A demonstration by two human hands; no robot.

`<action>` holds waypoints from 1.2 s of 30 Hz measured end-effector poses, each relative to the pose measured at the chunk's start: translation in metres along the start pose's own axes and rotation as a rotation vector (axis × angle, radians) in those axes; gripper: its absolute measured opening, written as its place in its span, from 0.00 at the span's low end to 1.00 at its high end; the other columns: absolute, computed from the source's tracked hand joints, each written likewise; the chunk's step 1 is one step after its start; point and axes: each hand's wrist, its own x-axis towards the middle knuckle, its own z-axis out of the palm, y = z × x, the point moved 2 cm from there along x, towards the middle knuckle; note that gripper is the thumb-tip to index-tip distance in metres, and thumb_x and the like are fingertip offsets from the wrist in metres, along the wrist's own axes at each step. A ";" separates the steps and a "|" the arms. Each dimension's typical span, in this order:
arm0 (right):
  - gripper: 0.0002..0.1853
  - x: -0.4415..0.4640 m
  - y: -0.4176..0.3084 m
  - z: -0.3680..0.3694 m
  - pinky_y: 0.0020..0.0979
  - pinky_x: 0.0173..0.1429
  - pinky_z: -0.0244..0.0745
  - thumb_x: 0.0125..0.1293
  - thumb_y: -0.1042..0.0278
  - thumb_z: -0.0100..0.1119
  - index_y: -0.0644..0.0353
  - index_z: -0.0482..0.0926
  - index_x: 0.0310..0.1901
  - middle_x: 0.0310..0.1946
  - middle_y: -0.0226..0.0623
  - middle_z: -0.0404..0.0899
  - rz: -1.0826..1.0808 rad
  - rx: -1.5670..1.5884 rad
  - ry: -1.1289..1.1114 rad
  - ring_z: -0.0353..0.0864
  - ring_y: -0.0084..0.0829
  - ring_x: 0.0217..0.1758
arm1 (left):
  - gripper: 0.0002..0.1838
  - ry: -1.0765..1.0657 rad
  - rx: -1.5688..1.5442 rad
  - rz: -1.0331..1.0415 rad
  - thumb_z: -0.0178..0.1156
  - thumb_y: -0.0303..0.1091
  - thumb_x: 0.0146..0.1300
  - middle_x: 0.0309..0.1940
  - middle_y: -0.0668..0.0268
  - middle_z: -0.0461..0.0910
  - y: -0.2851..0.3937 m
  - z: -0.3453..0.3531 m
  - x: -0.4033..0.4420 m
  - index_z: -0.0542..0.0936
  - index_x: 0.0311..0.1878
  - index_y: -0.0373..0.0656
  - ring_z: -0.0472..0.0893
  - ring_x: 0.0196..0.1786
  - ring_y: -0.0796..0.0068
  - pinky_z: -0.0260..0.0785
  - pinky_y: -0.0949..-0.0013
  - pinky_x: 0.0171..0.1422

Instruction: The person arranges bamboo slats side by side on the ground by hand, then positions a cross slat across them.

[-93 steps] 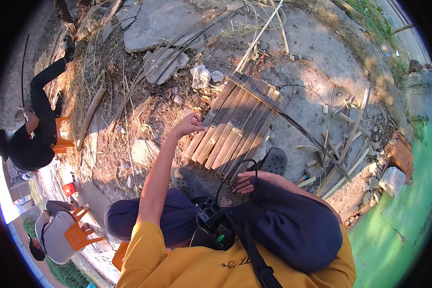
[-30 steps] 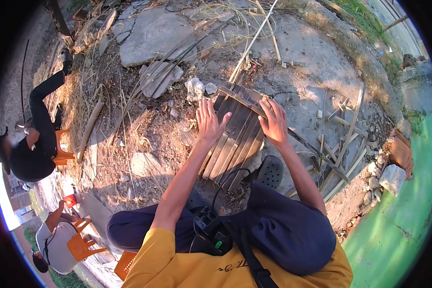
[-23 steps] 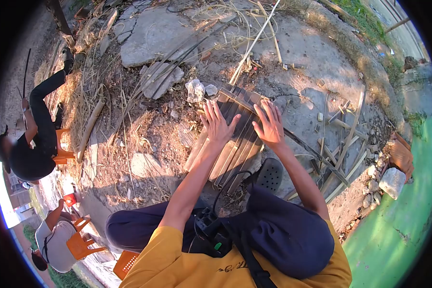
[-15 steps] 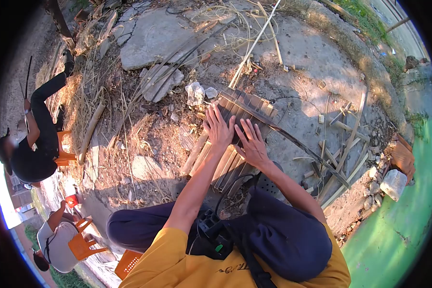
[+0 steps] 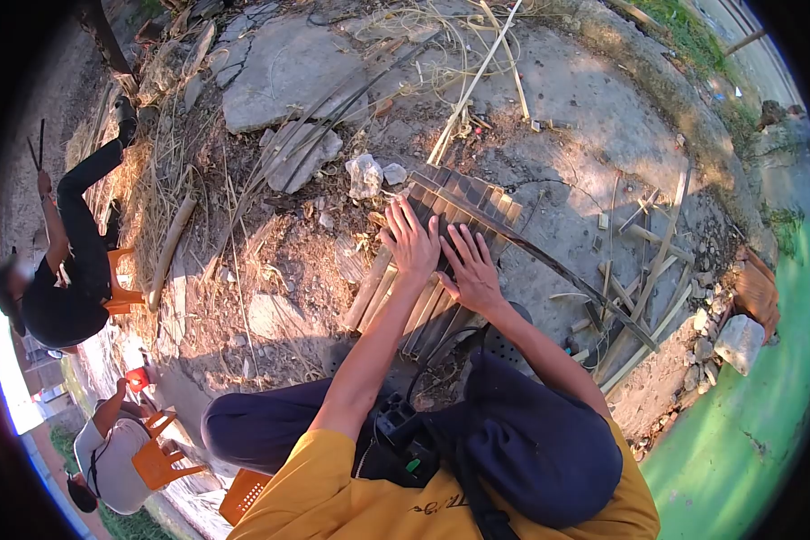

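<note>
A row of narrow bamboo or wooden slats [image 5: 390, 297] lies side by side on the ground in front of my knees. My left hand [image 5: 412, 241] rests flat on the slats, fingers stretched out. Just to its right, my right hand [image 5: 471, 268] lies on the same row with its fingers spread. Beyond my fingertips, a long dark strip [image 5: 562, 272] crosses the far end of the slats and runs out to the right. My palms hide the middle of the row.
Cut bamboo offcuts [image 5: 641, 236] are scattered at the right, near a green-painted floor [image 5: 733, 432]. White stones [image 5: 364, 176] and long pale strips [image 5: 477, 85] lie ahead. Two people sit on orange chairs [image 5: 124, 281] at the left.
Both my hands stay on the slats, almost unmoved. At the left, the dark-clothed person's hand and the thin dark sticks there have shifted.
</note>
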 end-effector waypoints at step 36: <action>0.34 0.000 0.000 -0.002 0.54 0.87 0.49 0.73 0.53 0.61 0.58 0.70 0.77 0.83 0.44 0.57 0.009 -0.026 0.017 0.54 0.48 0.87 | 0.60 -0.066 -0.059 0.176 0.53 0.74 0.70 0.86 0.43 0.46 -0.005 -0.015 -0.028 0.46 0.86 0.32 0.41 0.89 0.45 0.26 0.32 0.87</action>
